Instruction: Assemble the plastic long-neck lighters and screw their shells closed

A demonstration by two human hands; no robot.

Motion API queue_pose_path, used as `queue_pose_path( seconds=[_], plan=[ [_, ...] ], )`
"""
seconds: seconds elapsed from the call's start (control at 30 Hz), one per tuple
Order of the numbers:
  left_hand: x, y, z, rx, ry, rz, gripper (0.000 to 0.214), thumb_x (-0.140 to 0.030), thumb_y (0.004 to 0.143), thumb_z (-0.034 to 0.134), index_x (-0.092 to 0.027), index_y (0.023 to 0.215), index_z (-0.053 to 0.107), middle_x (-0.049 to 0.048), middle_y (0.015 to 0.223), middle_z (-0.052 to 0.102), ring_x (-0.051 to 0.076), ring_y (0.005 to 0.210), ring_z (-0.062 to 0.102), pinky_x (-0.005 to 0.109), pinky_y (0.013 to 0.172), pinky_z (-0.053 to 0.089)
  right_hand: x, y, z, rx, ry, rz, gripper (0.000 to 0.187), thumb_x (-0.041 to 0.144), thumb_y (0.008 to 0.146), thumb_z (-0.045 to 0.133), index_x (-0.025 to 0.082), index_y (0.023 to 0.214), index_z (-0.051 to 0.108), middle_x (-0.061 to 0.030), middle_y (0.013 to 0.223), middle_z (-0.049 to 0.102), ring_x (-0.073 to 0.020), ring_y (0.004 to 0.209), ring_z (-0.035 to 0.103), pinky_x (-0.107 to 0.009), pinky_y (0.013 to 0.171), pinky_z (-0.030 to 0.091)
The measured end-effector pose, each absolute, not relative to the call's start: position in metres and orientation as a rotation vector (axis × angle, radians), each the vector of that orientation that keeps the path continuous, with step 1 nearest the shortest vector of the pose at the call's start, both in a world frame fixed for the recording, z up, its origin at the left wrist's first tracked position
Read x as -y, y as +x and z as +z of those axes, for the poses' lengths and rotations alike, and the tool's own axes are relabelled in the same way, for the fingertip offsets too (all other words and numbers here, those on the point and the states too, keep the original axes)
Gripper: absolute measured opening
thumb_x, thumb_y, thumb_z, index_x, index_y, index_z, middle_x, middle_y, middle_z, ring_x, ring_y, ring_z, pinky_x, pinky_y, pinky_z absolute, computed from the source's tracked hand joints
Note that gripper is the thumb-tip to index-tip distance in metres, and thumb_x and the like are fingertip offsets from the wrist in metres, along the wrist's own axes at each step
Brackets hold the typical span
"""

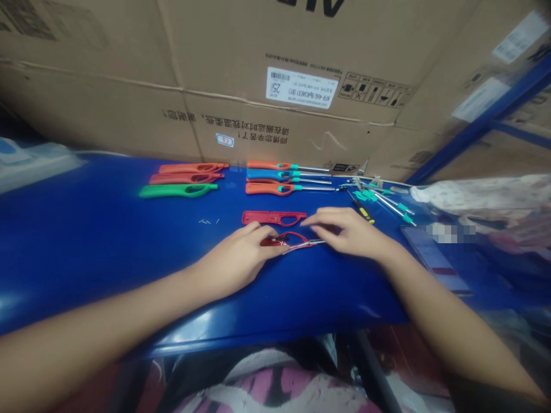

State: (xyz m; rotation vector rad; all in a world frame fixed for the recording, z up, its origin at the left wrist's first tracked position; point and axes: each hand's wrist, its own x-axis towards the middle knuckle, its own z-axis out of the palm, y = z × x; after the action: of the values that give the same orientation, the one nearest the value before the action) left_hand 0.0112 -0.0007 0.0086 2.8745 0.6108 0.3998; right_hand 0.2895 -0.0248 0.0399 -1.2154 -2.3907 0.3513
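Note:
My left hand (241, 258) is closed on the left end of a red lighter shell half (297, 236), with thumb and fingers pinching it near the finger loop. Small dark and metal parts lie inside the shell, partly hidden by my fingers. A thin metal strip or tube (316, 242) runs along its lower edge toward the right. Over that end hovers my right hand (348, 232), index finger and thumb apart, close to the shell's tip; whether it touches is unclear. Just behind lies the matching red shell half (262, 217), flat on the blue table (129, 241).
Orange, red and green lighter handles (181, 190) lie at back left, with tiny pins (206, 221) before them. Lighters with metal tubes (275, 188) line the back centre. Rods with teal parts (387, 203), a yellow-black screwdriver (364, 211) and a phone (434, 258) are right. A cardboard box (215, 69) stands behind.

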Motion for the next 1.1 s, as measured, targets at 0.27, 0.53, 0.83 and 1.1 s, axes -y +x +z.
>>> queue_pose_path(
  seconds=[0.27, 0.53, 0.83, 1.1],
  plan=[
    [-0.001, 0.008, 0.009, -0.613, 2.908, 0.509, 0.039, -0.017, 0.101, 0.047, -0.028, 0.133, 0.065, 0.0118, 0.127, 0.064, 0.027, 0.112, 0.063, 0.045, 0.092, 0.058, -0.019, 0.37, 0.028, 1.779, -2.096, -0.168, 0.038, 0.011, 0.084, 0.055, 0.012, 0.118, 0.07, -0.0138, 0.107, 0.068, -0.0267, 0.101, 0.063, -0.038, 0.096, 0.048],
    [-0.003, 0.007, 0.012, -0.619, 2.935, 0.55, 0.032, -0.021, 0.099, 0.049, -0.024, 0.124, 0.069, 0.0078, 0.124, 0.07, 0.026, 0.109, 0.066, 0.042, 0.092, 0.057, -0.031, 0.412, 0.017, 1.535, -2.357, -0.081, 0.009, 0.019, 0.078, 0.07, 0.015, 0.085, 0.074, -0.0115, 0.092, 0.07, -0.0248, 0.085, 0.065, -0.036, 0.079, 0.051],
    [-0.002, 0.008, 0.016, -0.759, 2.977, 0.5, 0.031, -0.025, 0.096, 0.054, -0.018, 0.123, 0.068, 0.0097, 0.118, 0.072, 0.029, 0.106, 0.067, 0.047, 0.091, 0.058, -0.018, 0.375, 0.038, 1.642, -2.152, -0.124, 0.009, 0.019, 0.087, 0.062, 0.017, 0.082, 0.07, -0.0122, 0.094, 0.071, -0.0259, 0.09, 0.065, -0.038, 0.084, 0.049],
    [-0.002, 0.009, 0.016, -0.776, 3.074, 0.373, 0.035, -0.029, 0.102, 0.046, -0.018, 0.124, 0.071, 0.0117, 0.115, 0.071, 0.028, 0.1, 0.067, 0.044, 0.084, 0.06, 0.008, 0.301, 0.032, 2.315, -1.583, 0.202, 0.007, 0.023, 0.092, 0.062, 0.018, 0.087, 0.064, -0.0037, 0.092, 0.067, -0.015, 0.078, 0.059, -0.027, 0.069, 0.042]
  ],
)
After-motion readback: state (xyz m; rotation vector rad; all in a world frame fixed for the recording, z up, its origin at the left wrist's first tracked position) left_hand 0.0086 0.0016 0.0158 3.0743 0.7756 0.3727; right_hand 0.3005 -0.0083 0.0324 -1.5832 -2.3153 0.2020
